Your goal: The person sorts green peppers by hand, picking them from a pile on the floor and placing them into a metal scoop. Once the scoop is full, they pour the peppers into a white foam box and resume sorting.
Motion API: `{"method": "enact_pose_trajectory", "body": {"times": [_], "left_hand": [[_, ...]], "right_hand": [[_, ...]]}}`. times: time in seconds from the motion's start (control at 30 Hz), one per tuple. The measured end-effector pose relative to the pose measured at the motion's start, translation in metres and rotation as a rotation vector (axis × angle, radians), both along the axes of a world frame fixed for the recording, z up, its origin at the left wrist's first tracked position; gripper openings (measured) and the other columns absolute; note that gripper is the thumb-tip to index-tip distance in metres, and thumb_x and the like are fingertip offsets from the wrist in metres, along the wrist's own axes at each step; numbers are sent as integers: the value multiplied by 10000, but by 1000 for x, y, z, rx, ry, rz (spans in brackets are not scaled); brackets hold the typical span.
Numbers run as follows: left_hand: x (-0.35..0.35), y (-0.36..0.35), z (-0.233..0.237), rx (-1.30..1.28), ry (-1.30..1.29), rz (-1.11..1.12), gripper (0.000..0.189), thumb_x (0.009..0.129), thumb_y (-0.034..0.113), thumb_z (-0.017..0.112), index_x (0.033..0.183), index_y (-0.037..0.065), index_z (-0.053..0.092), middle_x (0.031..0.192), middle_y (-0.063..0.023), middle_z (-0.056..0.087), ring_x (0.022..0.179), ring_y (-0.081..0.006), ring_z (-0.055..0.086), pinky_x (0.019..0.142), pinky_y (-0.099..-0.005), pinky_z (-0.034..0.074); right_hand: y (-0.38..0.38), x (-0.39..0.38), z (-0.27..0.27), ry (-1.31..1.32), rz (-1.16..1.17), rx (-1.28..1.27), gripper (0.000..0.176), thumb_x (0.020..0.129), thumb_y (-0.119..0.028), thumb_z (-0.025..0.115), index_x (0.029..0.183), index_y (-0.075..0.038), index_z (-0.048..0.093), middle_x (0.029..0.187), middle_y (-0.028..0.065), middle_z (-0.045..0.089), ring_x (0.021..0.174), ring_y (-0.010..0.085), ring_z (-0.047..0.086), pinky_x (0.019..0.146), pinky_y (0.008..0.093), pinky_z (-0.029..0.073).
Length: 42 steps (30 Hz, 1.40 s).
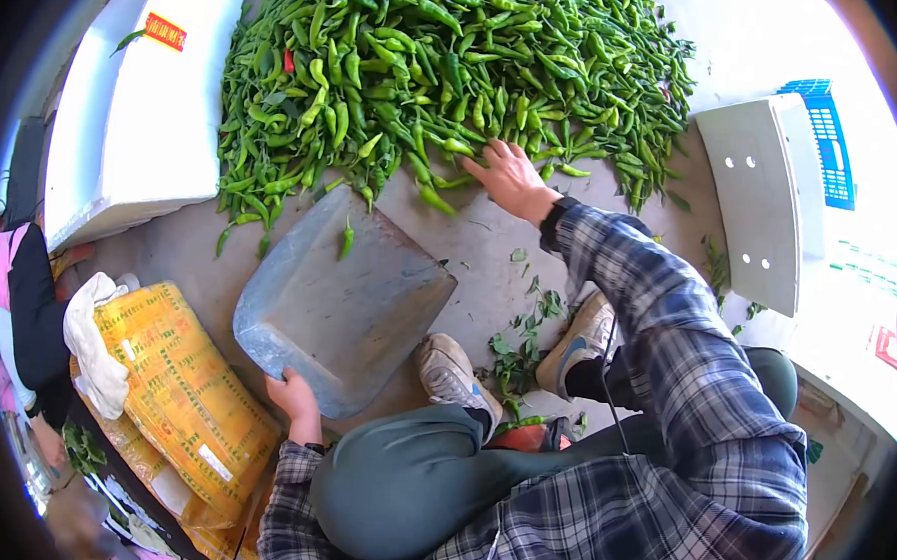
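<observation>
My left hand grips the near edge of a grey metal dustpan, its fingers closed on the rim. The dustpan lies tilted on the floor, its wide front edge toward a large heap of green chili peppers. A single green pepper rests on the pan near that front edge. At the heap's near border is my right hand, fingers stretched out and touching the peppers. Several loose peppers, one of them blurred, lie just left of it. A red pepper shows among the green ones.
White foam boxes stand at the left and right. Behind the right one is a blue plastic crate. A yellow-taped carton with a white cloth sits left. Leaves lie between my shoes; another person is at far left.
</observation>
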<state>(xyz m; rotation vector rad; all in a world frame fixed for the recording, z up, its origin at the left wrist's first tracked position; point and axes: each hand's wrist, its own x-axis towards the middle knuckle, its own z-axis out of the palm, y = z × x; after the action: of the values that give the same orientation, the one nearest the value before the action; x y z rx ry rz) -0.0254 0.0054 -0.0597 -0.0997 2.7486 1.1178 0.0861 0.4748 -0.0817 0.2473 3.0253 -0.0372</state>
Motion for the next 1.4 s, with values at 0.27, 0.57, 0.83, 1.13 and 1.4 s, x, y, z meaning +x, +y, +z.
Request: {"method": "enact_pose_trajectory", "body": {"times": [0.27, 0.57, 0.83, 1.13, 1.4], "left_hand": [[-1, -1, -1, 25, -12, 5, 337, 774, -23, 442, 1097, -97, 502, 1031, -225, 589, 952, -329, 570, 850, -370, 416], [1, 3, 7, -80, 22, -32, 321, 766, -29, 457, 1077, -82, 517, 992, -205, 605, 933, -312, 583, 841, -358, 420], [-1, -1, 13, -2, -64, -59, 313, 795, -27, 457, 1101, -68, 507, 1003, -168, 608, 907, -257, 594, 823, -336, 429], [14, -28, 14, -60, -125, 37, 312, 802, -18, 471, 1108, -74, 502, 1012, -195, 605, 916, -279, 596, 812, -346, 436], [16, -23, 11, -68, 20, 12, 331, 783, -13, 486, 1106, -83, 496, 1022, -220, 594, 933, -318, 591, 827, -361, 435]], "right_hand": [[29, -6, 23, 102, -331, -255, 243, 768, -183, 540, 997, -108, 571, 951, 174, 530, 922, 333, 528, 734, 456, 465], [21, -30, -16, 41, -348, -94, 596, 805, -218, 545, 1354, -232, 314, 1372, 213, 290, 1288, 356, 267, 958, 622, 271], [-42, 5, 28, -81, -178, -66, 244, 755, -139, 522, 982, -120, 607, 1054, 139, 530, 1036, 322, 470, 854, 449, 392], [-119, -15, -4, -188, -184, -363, 327, 780, -65, 509, 1099, -68, 435, 922, 162, 577, 915, 315, 580, 704, 395, 497], [-114, -122, 29, 324, 232, -171, 167, 804, -148, 510, 936, -68, 574, 1267, 102, 439, 1245, 278, 330, 920, 528, 369]]}}
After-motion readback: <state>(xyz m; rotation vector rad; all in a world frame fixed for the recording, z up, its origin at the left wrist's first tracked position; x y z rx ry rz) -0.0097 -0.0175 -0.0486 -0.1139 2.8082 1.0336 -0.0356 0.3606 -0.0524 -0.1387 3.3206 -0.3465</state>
